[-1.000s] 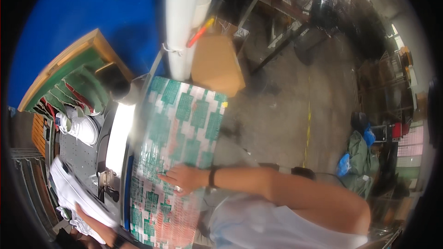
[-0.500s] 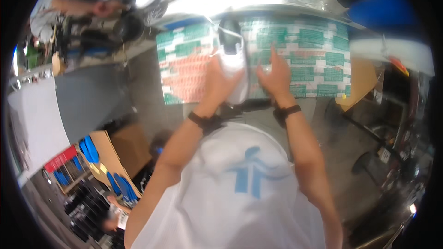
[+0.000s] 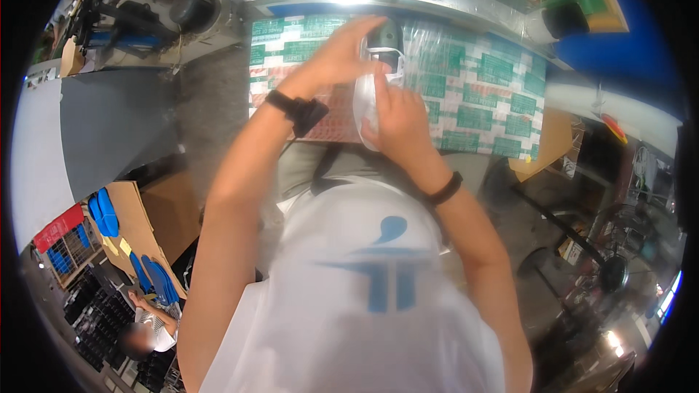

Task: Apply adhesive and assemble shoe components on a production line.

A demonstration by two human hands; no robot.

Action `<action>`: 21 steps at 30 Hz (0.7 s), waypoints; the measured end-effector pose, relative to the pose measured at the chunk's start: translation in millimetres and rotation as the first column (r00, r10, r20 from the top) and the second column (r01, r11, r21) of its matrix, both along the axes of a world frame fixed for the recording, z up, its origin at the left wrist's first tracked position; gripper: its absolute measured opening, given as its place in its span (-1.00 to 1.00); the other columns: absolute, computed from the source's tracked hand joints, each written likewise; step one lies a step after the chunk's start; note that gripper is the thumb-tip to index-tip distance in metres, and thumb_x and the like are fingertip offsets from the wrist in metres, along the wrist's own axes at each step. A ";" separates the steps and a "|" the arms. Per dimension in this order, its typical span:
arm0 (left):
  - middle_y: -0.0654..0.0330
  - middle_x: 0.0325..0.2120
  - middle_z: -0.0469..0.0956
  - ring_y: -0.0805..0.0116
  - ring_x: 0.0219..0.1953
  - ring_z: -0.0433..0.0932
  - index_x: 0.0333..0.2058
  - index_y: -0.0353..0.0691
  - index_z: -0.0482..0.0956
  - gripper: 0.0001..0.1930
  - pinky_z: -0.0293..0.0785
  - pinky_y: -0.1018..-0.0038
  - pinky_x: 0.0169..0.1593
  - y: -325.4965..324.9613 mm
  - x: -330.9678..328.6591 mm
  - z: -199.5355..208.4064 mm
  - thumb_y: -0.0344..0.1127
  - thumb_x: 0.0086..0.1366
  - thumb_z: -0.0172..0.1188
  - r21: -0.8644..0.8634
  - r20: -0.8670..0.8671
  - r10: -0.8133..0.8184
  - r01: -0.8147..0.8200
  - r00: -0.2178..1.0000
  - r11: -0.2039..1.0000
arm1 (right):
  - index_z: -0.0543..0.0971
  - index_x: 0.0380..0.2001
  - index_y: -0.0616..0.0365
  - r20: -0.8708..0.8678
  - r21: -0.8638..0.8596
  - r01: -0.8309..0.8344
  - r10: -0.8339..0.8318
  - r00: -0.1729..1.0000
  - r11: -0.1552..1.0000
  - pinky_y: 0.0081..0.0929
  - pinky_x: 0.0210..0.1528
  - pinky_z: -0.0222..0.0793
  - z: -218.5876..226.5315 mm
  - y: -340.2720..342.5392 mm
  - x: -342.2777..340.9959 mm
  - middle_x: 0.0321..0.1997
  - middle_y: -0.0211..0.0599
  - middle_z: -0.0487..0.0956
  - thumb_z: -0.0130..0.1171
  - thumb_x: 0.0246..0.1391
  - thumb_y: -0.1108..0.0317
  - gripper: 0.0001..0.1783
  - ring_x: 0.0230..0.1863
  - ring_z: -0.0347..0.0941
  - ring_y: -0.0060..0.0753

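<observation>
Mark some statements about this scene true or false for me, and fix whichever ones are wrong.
1. The left hand and right hand are both at a white shoe. True.
2. Only one wrist has a dark band. False: both do, a dark band on the left and a dark band on the right.
3. The white shirt carries a blue design. True.
4. The shoe's toe points away from the shirt. False: it points toward it.
5. The patterned surface behind the hands includes green and white. True.
</observation>
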State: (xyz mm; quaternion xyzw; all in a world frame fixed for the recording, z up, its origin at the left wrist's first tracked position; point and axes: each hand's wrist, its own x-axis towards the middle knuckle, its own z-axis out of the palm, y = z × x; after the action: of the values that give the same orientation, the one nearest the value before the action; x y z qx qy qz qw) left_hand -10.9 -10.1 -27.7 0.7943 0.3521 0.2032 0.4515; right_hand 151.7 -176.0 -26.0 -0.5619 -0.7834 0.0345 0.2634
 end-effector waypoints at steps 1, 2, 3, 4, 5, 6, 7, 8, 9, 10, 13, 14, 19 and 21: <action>-0.07 0.54 0.37 -0.04 0.58 0.32 0.52 -0.16 0.38 -0.06 0.26 0.10 0.61 3.1 0.9 1.6 -0.21 0.23 0.66 0.000 0.005 0.005 -0.005 1.000 1.000 | 0.49 0.35 0.50 0.016 -0.023 0.017 -0.017 1.000 1.000 -0.10 -0.19 0.39 2.8 0.2 -1.1 -0.22 -0.16 0.51 0.60 -0.19 0.23 0.01 -0.23 0.48 -0.09; -0.06 0.53 0.39 -0.04 0.57 0.34 0.52 -0.16 0.39 -0.04 0.27 0.12 0.60 4.9 2.5 3.9 -0.21 0.20 0.68 -0.007 -0.035 -0.001 0.000 0.999 1.000 | 0.49 0.35 0.50 0.020 -0.027 0.023 -0.023 1.000 0.999 -0.10 -0.19 0.39 4.8 1.4 -4.2 -0.22 -0.16 0.51 0.60 -0.19 0.23 0.01 -0.23 0.48 -0.09; -0.05 0.52 0.40 -0.04 0.56 0.36 0.51 -0.16 0.39 -0.02 0.29 0.14 0.59 6.2 3.8 6.1 -0.20 0.17 0.70 -0.015 -0.076 -0.008 0.007 0.997 1.000 | 0.49 0.36 0.50 -0.040 -0.038 0.024 -0.026 0.999 0.999 -0.07 -0.16 0.43 6.6 3.3 -7.7 -0.19 -0.10 0.55 0.58 -0.15 0.23 -0.01 -0.20 0.52 -0.04; -0.05 0.52 0.40 -0.04 0.56 0.36 0.51 -0.16 0.39 -0.02 0.29 0.14 0.59 7.2 4.9 8.1 -0.20 0.17 0.70 -0.021 -0.074 -0.016 0.014 0.997 1.000 | 0.48 0.36 0.51 -0.100 -0.050 0.026 -0.031 0.994 0.998 -0.03 -0.14 0.47 9.2 4.2 -9.8 -0.16 -0.05 0.58 0.57 -0.11 0.23 -0.02 -0.17 0.55 0.01; -0.07 0.49 0.43 -0.04 0.55 0.37 0.50 -0.17 0.39 -0.02 0.30 0.14 0.58 7.1 5.9 9.9 -0.21 0.16 0.71 -0.075 -0.065 0.007 -0.012 0.998 0.997 | 0.48 0.36 0.51 -0.098 -0.056 0.031 -0.037 0.995 0.998 -0.03 -0.14 0.47 16.3 1.8 -8.5 -0.16 -0.05 0.58 0.57 -0.11 0.23 -0.02 -0.17 0.55 0.01; -0.08 0.47 0.46 -0.05 0.53 0.39 0.50 -0.17 0.40 -0.02 0.32 0.14 0.58 7.9 4.7 10.5 -0.21 0.15 0.71 -0.125 -0.061 0.037 -0.044 0.997 0.991 | 0.48 0.37 0.50 -0.149 -0.203 0.037 -0.068 0.986 0.978 0.01 -0.12 0.50 26.8 0.1 -6.0 -0.14 0.00 0.62 0.54 -0.05 0.21 -0.05 -0.14 0.59 0.07; -0.08 0.47 0.46 -0.05 0.53 0.39 0.50 -0.17 0.40 -0.02 0.32 0.14 0.58 6.1 4.5 8.7 -0.21 0.15 0.71 -0.127 -0.062 0.037 -0.044 0.997 0.991 | 0.47 0.38 0.48 -0.196 -0.346 0.034 -0.108 0.975 0.938 0.05 -0.09 0.53 34.2 -1.6 -2.7 -0.12 0.05 0.65 0.51 0.01 0.18 -0.08 -0.10 0.63 0.13; -0.08 0.44 0.49 -0.05 0.51 0.42 0.49 -0.16 0.41 -0.03 0.34 0.14 0.56 4.0 6.0 7.3 -0.22 0.14 0.72 -0.093 -0.048 0.049 -0.054 0.998 0.994 | 0.47 0.38 0.48 -0.196 -0.345 0.035 -0.108 0.975 0.938 0.05 -0.09 0.53 37.5 -2.1 3.8 -0.12 0.05 0.65 0.51 0.01 0.18 -0.08 -0.10 0.63 0.13; -0.08 0.41 0.52 -0.05 0.49 0.44 0.48 -0.14 0.41 -0.03 0.36 0.14 0.54 3.3 6.3 6.3 -0.23 0.14 0.72 -0.059 -0.035 0.061 -0.063 0.998 0.996 | 0.50 0.35 0.43 -0.250 -0.383 0.010 -0.114 0.962 0.924 0.06 -0.08 0.54 39.7 -3.1 11.4 -0.12 0.06 0.66 0.48 0.05 0.15 -0.14 -0.09 0.64 0.18; -0.08 0.41 0.52 -0.05 0.49 0.44 0.48 -0.14 0.41 -0.03 0.36 0.14 0.54 6.1 4.7 6.1 -0.23 0.14 0.72 -0.058 -0.036 0.061 -0.063 0.998 0.996 | 0.52 0.32 0.37 -0.303 -0.419 -0.018 -0.122 0.945 0.908 0.07 -0.07 0.56 41.8 -2.9 14.8 -0.12 0.07 0.67 0.45 0.09 0.11 -0.20 -0.07 0.66 0.22; -0.08 0.38 0.53 -0.06 0.47 0.46 0.49 -0.13 0.42 -0.02 0.39 0.13 0.51 7.9 13.9 12.7 -0.22 0.11 0.73 -0.060 -0.123 0.046 -0.054 0.991 0.997 | 0.58 0.18 0.29 -0.407 -0.471 -0.023 -0.194 0.893 0.882 0.09 -0.09 0.57 42.6 16.8 -3.0 -0.16 0.10 0.67 0.42 0.11 0.08 -0.33 -0.12 0.65 0.28; -0.09 0.38 0.53 -0.08 0.46 0.47 0.49 -0.14 0.42 -0.01 0.40 0.13 0.50 7.7 11.5 12.6 -0.21 0.11 0.73 -0.033 -0.143 0.058 -0.063 0.988 0.997 | 0.60 0.06 0.27 -0.496 -0.454 -0.057 -0.199 0.845 0.889 0.10 -0.06 0.57 41.6 20.3 -12.8 -0.18 0.16 0.65 0.40 0.11 0.09 -0.44 -0.12 0.64 0.32; -0.13 0.46 0.45 -0.10 0.49 0.44 0.51 -0.16 0.39 0.01 0.41 0.04 0.51 15.5 13.9 12.5 -0.19 0.12 0.73 0.005 -0.175 0.007 -0.006 0.984 1.000 | 0.65 0.08 0.31 -0.620 -0.402 -0.357 0.036 0.784 0.843 0.10 0.05 0.59 23.8 -28.1 -64.9 -0.06 0.23 0.70 0.40 0.07 0.11 -0.41 -0.03 0.66 0.33; -0.14 0.48 0.42 -0.13 0.52 0.40 0.52 -0.16 0.38 0.03 0.39 0.01 0.52 16.0 3.4 4.4 -0.16 0.13 0.74 -0.021 -0.123 -0.011 0.008 0.992 1.000 | 0.64 0.23 0.30 -0.594 -0.460 -0.370 0.031 0.804 0.807 0.04 0.15 0.60 29.7 -48.2 -38.4 0.03 0.21 0.72 0.41 0.07 0.11 -0.30 0.06 0.68 0.27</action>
State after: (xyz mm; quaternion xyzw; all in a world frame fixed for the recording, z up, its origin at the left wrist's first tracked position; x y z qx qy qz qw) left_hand -7.5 5.9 -23.3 0.8023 0.3776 0.1478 0.4380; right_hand 113.3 -224.2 3.7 -0.4876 -0.6837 0.4523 0.3006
